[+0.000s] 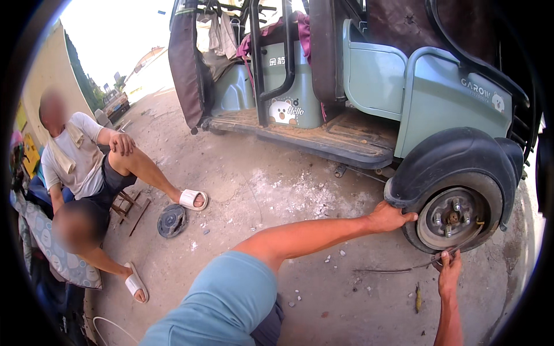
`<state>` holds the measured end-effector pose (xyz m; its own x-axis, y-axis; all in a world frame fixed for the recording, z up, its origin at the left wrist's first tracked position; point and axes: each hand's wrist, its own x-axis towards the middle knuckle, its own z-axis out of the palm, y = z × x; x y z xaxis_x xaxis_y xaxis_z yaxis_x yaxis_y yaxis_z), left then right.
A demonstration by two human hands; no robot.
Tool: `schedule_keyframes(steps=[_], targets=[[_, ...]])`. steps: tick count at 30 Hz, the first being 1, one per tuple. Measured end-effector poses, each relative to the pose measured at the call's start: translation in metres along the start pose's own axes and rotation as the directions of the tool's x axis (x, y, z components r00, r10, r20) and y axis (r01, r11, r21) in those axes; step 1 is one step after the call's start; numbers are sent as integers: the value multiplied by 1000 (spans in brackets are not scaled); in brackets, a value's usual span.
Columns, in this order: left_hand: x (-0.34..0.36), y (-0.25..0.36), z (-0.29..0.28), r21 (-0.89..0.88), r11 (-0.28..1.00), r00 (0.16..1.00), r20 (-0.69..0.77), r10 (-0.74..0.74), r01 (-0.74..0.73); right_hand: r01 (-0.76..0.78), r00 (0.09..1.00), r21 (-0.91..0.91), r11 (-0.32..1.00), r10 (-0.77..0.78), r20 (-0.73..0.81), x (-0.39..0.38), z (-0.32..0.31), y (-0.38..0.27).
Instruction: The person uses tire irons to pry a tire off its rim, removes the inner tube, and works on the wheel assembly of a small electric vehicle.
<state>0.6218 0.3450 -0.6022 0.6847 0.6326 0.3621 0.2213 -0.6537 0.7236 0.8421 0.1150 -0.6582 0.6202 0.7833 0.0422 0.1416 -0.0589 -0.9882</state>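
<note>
A light-blue electric tricycle (369,75) stands side-on. Its wheel (431,222) at the right, showing a bare hub with studs, sits under a black mudguard (456,161). My left hand (392,218) is at the tire’s left side by the mudguard’s lower end, fingers curled and partly hidden; what they grip is unclear. Below the tire, my right hand (449,268) has its fingers closed on a thin dark hose (404,270), which runs along the ground and up toward a brass-coloured fitting (479,223) on the rim.
A seated person (81,158) is at the left, one sandalled foot stretched toward a round dark cover (172,221) on the concrete. A small wooden stool (124,205) is beside them. A slim yellowish object (418,299) lies near my right arm, and a pale cord (112,323) at lower left.
</note>
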Motion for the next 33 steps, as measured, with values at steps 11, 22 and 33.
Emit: schedule_keyframes(steps=[11,22,33], targets=[[15,15,3,-566,818,994,-21,108,-101,15,1000,59,998,-15,7,-9,-3,-1],[-4,15,8,-465,885,1000,-11,14,-17,89,989,44,995,-83,-123,10,-26,23],[-7,17,4,-406,912,999,30,-44,52,86,996,-27,996,-86,-31,9,-30,12]])
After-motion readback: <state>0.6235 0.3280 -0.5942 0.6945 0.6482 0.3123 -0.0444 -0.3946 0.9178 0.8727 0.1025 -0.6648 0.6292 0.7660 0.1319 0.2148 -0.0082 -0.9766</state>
